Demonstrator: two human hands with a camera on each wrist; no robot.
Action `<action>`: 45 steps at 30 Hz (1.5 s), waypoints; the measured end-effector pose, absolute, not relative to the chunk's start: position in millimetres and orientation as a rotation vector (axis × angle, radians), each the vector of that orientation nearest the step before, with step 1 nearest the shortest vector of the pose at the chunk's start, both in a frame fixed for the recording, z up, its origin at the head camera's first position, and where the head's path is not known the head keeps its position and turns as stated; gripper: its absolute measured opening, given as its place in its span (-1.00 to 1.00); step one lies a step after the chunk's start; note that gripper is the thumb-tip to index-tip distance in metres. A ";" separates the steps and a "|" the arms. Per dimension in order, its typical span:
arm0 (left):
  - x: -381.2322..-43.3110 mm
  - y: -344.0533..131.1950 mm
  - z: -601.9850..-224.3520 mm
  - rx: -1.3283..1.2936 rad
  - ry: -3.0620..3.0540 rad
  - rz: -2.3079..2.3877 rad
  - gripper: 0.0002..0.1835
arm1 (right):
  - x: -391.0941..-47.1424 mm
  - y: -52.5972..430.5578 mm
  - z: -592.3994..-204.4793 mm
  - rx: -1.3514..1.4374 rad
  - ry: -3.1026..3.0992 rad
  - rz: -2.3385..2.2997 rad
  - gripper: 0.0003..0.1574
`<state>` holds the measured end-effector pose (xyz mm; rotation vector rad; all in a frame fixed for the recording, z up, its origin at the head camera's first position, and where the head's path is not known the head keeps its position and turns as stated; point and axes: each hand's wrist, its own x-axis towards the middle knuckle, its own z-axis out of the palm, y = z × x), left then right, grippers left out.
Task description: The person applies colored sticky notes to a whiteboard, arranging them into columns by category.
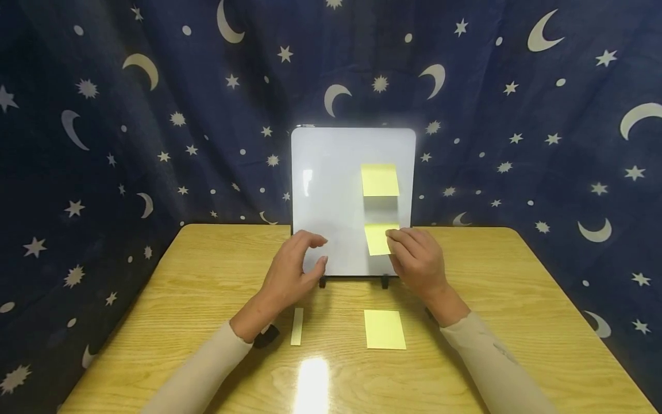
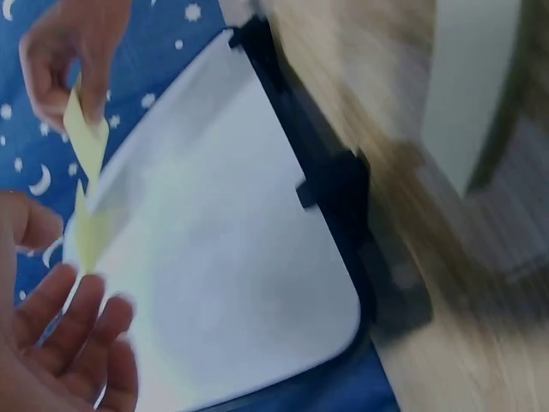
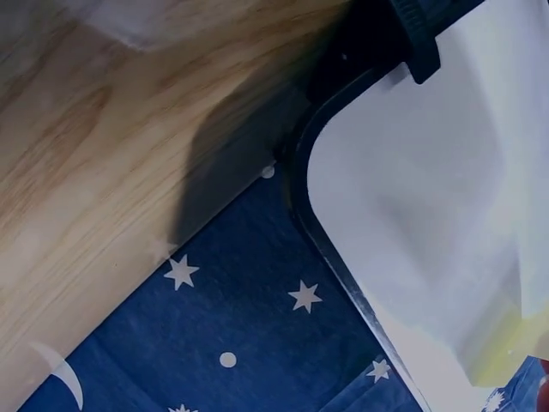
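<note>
A small whiteboard [image 1: 331, 213] stands upright on the table. My right hand [image 1: 420, 256] pinches the right edge of a yellow sticky note [image 1: 376, 240] in front of the board's lower right part. Whether that note touches the board I cannot tell. Another yellow sticky note [image 1: 380, 181] hangs on the board above it, its lower edge lifted away. Near the lower left of the board is my left hand [image 1: 295, 261], thumb and fingers apart with nothing between them. The left wrist view shows the pinched note [image 2: 86, 142] bent; in the right wrist view, the right hand is mostly out of frame.
On the wooden table [image 1: 217, 270] lie a yellow sticky note [image 1: 385, 330] in front of the board and a narrow pale strip [image 1: 297, 326] to its left. Dark feet [image 1: 385, 282] support the board. Behind hangs a blue curtain [image 1: 233, 121] with moons and stars.
</note>
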<state>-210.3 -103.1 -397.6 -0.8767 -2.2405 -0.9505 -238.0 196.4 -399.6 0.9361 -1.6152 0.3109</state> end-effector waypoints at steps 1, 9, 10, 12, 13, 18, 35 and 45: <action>-213.5 -106.0 -397.7 -0.834 -2.216 -0.972 -0.73 | -238.7 196.3 -400.0 0.934 -1.612 0.310 -0.81; -237.3 -125.8 -407.0 -0.536 -2.005 -1.183 -0.78 | -244.6 195.6 -402.5 0.917 -1.592 0.319 -0.81; -239.4 -127.7 -408.4 -0.508 -1.996 -1.209 -0.78 | -245.4 195.3 -402.8 0.916 -1.586 0.322 -0.81; -242.7 -130.8 -410.8 -0.455 -1.990 -1.262 -0.75 | -247.0 194.8 -403.1 0.908 -1.578 0.320 -0.81; -244.2 -132.1 -411.6 -0.434 -1.991 -1.289 -0.74 | -247.8 194.5 -403.1 0.905 -1.574 0.321 -0.81; -249.7 -136.9 -413.8 -0.371 -2.013 -1.427 -0.69 | -250.8 192.1 -403.0 0.896 -1.560 0.321 -0.83; -262.1 -142.6 -426.6 -0.342 -2.214 -1.857 -0.49 | -259.1 189.3 -406.9 0.851 -1.576 0.325 -0.83; -264.4 -140.9 -430.6 -0.346 -2.230 -1.836 -0.51 | -264.2 188.8 -411.7 0.838 -1.597 0.324 -0.84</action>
